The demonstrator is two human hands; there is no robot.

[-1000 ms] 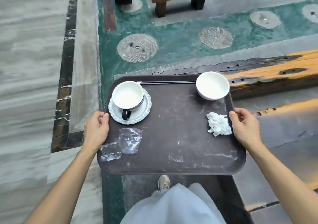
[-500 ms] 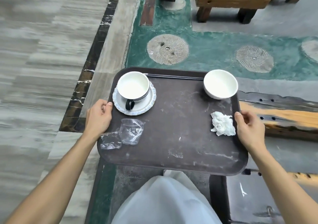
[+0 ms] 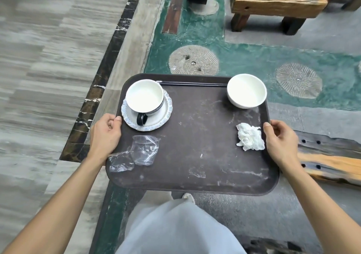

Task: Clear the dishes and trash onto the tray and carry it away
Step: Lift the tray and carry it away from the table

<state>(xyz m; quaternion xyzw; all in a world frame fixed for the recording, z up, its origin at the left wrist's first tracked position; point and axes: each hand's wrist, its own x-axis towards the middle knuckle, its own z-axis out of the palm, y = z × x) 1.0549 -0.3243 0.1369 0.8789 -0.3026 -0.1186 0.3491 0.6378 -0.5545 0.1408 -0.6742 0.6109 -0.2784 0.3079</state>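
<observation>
Head view: we carry the tray level over the floor, loaded with cup on saucer, bowl, chopsticks, crumpled napkin and plastic wrap. Judgement: keep it flat and walk slowly, as the loose wrap lies at the edge. Left hand and right hand clamp opposite rims, thumbs on top, forearms extended forward.

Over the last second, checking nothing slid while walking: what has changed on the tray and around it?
The floor behind has shifted: the wooden bench now shows more fully, so the person has turned or stepped. The left hand and right hand keep gripping the tray edges. Cup, saucer, bowl, chopsticks, napkin and plastic wrap stayed put.
</observation>
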